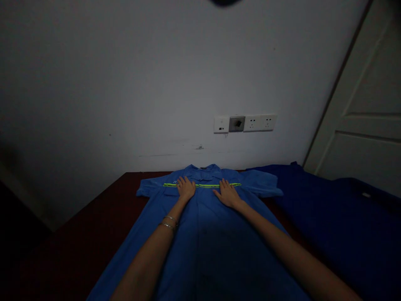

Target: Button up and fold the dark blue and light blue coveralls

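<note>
A blue short-sleeved work shirt with a yellow-green reflective stripe across the chest lies flat on a dark red table, collar toward the wall. My left hand rests palm down on the shirt's chest, left of the button line, fingers stretched flat over the stripe. My right hand lies flat on the chest right of the button line, fingers apart. Neither hand holds anything. Two thin bracelets circle my left wrist.
A darker navy garment is spread over the table's right side. On the white wall behind sits a row of sockets and a switch. A white door stands at the right. The room is dim.
</note>
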The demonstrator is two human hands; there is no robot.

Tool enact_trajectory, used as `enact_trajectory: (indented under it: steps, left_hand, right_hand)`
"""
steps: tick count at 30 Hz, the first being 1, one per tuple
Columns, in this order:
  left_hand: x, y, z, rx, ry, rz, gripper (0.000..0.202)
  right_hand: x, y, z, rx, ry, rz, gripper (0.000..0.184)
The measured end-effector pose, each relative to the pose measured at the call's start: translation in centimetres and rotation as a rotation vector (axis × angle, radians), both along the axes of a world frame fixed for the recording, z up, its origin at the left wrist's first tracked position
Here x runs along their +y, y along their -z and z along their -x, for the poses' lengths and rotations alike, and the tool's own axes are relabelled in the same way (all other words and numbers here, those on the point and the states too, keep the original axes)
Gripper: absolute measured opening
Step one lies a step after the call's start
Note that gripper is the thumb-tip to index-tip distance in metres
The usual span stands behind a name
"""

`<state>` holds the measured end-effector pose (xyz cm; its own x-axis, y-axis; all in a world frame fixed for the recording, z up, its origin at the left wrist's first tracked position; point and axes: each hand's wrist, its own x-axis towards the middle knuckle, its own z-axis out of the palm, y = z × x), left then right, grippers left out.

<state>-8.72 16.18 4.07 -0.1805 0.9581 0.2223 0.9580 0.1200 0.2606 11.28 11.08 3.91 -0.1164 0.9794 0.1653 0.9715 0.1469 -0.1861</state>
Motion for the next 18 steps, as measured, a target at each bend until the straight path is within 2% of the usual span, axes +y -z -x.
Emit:
enact_trajectory:
  steps: [4,9,15,18]
  left_hand:
    - [-1.4,0.4,1.3,0.081,0.083,0.010,0.065]
    - [-2.2,0.5,2.9,0.108,0.129,0.004,0.059]
    - [-2.7,0.5,4.0,0.053,0.183,-0.033,0.050]
    - [-2.7,-0.2,5.7,-0.012,0.225,-0.079,0.042]
  right_hand:
    - [-1.6,0.8,-0.9,-0.018,-0.024,0.062,0.079]
    - [-1.7,1.0,-1.6,-0.017,-0.016,0.066,0.074]
    - [-1.9,0.8,-1.7,-0.034,0.002,0.068,0.071]
    - [-2.1,0.6,-1.5,-0.037,0.012,0.085,0.071]
